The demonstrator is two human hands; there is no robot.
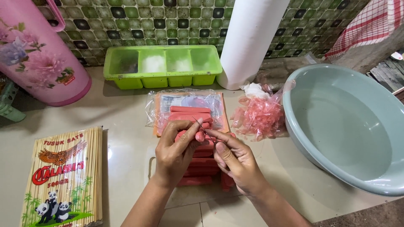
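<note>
Grip: left hand [179, 147] and right hand [235, 162] both pinch one pink sausage [200, 135].
Advice: peel its wrapper over the sausage pile [202, 166], fingertips close.

Sausage stack [200, 162] at counter centre, under both hands; skewer pack [63, 176] to its left, basin [345, 126] to its right, wrapper heap [259, 117] between; tray with 4 compartments [162, 65] and paper roll [248, 38] behind
</note>
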